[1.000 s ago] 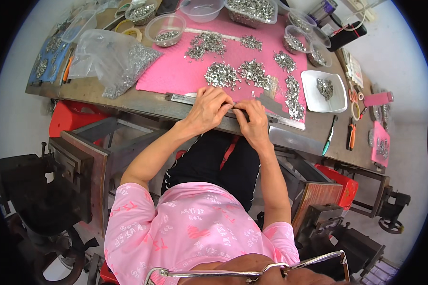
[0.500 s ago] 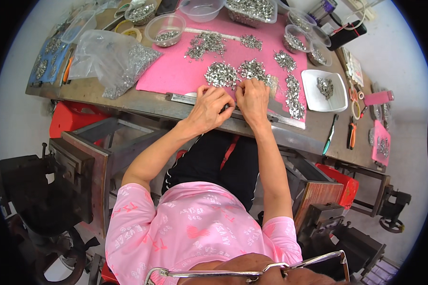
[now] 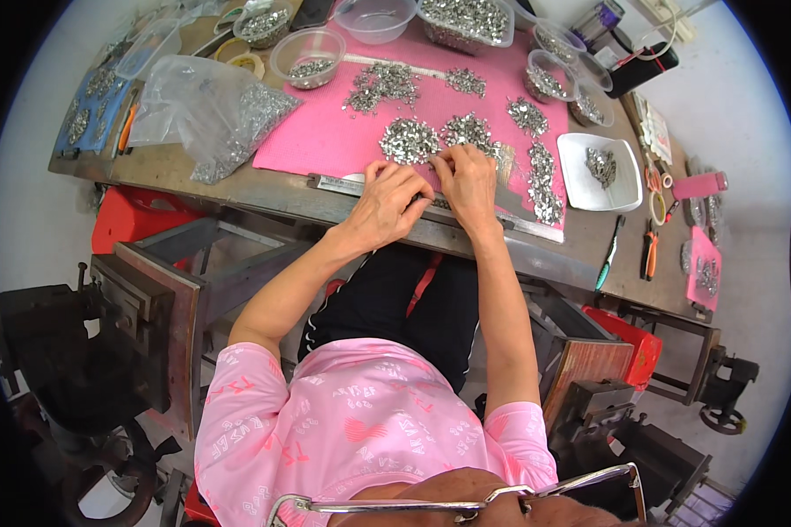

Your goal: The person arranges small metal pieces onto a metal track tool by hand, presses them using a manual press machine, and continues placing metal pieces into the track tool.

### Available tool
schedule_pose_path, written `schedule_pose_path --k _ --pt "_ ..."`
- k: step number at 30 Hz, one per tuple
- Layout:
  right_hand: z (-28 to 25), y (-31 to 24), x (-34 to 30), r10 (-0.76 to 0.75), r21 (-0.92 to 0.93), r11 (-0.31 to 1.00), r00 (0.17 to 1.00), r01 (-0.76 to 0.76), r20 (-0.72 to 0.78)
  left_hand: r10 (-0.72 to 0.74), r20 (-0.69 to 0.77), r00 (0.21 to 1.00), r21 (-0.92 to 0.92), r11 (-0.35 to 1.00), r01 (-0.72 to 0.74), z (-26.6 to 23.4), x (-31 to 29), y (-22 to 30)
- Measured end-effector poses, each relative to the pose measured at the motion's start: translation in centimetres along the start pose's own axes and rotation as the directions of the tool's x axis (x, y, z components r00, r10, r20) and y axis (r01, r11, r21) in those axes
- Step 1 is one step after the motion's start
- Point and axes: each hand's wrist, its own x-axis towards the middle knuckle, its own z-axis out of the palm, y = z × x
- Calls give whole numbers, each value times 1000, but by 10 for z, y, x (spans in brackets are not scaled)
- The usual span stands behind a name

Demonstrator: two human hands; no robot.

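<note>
1. Metal pieces (image 3: 468, 130): small, silvery, apparently flat. Location: loose heaps on the pink mat (image 3: 316, 132), the closest just beyond the hands.
2. Left hand (image 3: 385, 204): at the bench edge (image 3: 272, 202), over a metal strip (image 3: 338, 184). Fingers curled, thumb near forefinger, spacing narrow. Something dark shows between them; from where I stand, I cannot tell whether it is a held item or shadow.
3. Right hand (image 3: 468, 189): fingers bent downward, fingertips bunched at the near side of the heaps. Whether a piece is pinched there, I cannot tell.
4. Near heap (image 3: 410, 140): expect each piece to be very light and stiff, not fragile under finger pressure. Smooth faces will likely slip; edges may be sharp.
5. Point of hold: select a loose piece at the heap's near rim. Grip opposite edges between thumb and forefinger; a piece lying flat may need tipping up with a nail.
6. Long heap (image 3: 544, 184), toward the mat's right side: likewise loose. A brushing wrist would probably scatter it.
7. White tray (image 3: 628, 186), right of the mat: contains a small heap. Hold by the rim.
8. Plastic bag (image 3: 171, 97), left: limp, part-filled, probably heavy. Support from beneath.
9. Clear tub (image 3: 466, 42), far side: well filled. Hold opposite walls.
</note>
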Motion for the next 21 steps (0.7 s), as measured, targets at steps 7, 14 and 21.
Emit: schedule_pose_path --k 7,14,21 --pt "-2 6 -4 -65 7 998 998 65 -25 -30 -24 999 -4 1000 30 5 0 3" --pt "-38 -7 -38 39 271 961 998 -51 50 53 -83 995 56 997 -49 8 -8 0" --pt "-34 -15 -56 -83 237 968 997 80 3 30 -80 996 -14 999 -31 4 -11 -2"
